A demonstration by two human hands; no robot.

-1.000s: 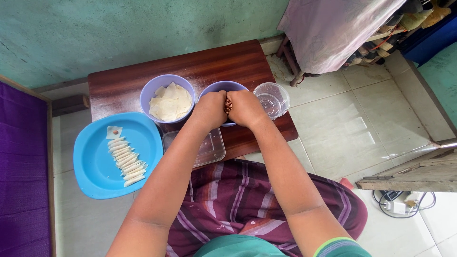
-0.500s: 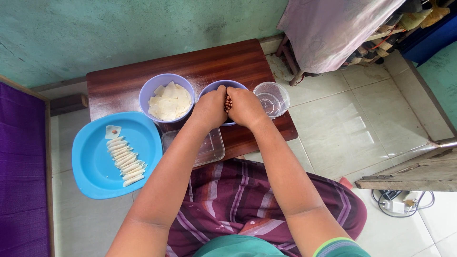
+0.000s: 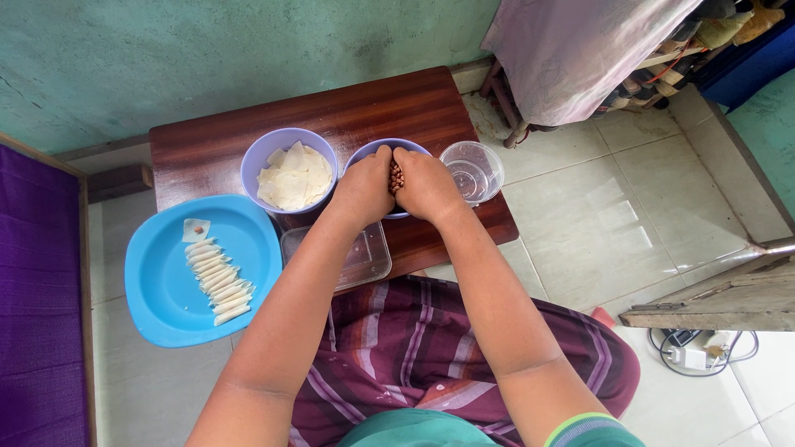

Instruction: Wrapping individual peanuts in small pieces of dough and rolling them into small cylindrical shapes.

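Both hands down over the purple bowl of peanuts (image 3: 397, 177) at table centre: left hand (image 3: 364, 189) & right hand (image 3: 426, 186) curled, knuckles touching, fingers dug in; actual hold can't be told. Bowl of white wrappers (image 3: 291, 175) just left, clear water bowl (image 3: 471, 170) right, blue plate (image 3: 170, 290) w/ rolled sticks (image 3: 217, 280) near left
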